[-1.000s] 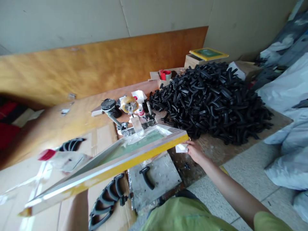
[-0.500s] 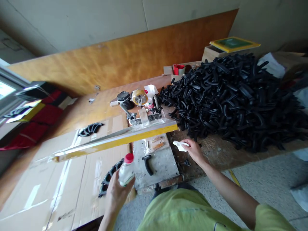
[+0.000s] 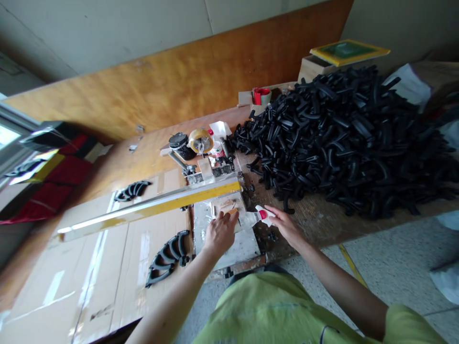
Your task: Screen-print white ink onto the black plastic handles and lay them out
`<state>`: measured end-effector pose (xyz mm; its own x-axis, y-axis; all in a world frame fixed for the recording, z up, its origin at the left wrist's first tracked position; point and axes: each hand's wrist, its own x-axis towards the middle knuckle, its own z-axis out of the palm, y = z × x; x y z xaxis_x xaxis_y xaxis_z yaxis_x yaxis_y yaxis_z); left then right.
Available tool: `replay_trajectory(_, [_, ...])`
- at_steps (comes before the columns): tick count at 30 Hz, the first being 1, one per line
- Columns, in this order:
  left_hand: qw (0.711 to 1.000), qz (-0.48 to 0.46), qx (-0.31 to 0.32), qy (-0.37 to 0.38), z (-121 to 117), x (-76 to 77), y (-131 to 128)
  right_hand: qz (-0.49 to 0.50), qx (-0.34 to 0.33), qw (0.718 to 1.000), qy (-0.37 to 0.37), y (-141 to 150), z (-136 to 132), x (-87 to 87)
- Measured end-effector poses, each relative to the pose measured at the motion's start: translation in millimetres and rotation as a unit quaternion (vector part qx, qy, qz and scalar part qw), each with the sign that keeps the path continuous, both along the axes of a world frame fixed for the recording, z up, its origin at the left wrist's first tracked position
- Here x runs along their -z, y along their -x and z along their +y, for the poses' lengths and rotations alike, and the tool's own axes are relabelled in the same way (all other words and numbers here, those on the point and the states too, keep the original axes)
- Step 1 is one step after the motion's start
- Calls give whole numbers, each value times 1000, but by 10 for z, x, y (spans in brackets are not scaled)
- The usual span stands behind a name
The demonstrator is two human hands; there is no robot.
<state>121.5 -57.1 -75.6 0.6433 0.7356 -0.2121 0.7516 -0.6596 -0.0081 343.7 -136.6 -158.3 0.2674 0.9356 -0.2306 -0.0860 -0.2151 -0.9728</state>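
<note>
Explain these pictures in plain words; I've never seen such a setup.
There is no machine arm here: a person works with two bare hands, filmed from one camera worn on the head, looking forward and down. The left hand holds a translucent bottle with a red cap; the right hand has a crumpled white cloth or paper at the cap. Below them lies a flat grey metal plate. Beyond is a silver-and-yellow frame, seen nearly edge-on. Brown cardboard sheeting lies left; a heap of curved black pieces, right.

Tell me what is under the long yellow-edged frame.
Below the frame, a metal plate shows on the right and cardboard on the left. Whatever lies farther back beneath it is covered and cannot be seen.
</note>
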Motion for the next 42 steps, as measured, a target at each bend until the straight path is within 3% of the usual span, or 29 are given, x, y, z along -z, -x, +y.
replay_trajectory(10, [993, 47, 90, -59, 97, -166, -194, 76, 29, 997, 8, -45, -18, -15])
replay_trajectory(17, [993, 56, 70, -79, 262, -152, -207, 155, 48, 986, 23, -19, 3, 25])
replay_trajectory(24, [994, 39, 82, -55, 155, -171, -236, 231, 87, 969, -10, -108, 44, -67])
replay_trajectory(42, [1000, -12, -7, 24, 63, -128, 162, 338, 84, 938, -6, 57, 100, -283])
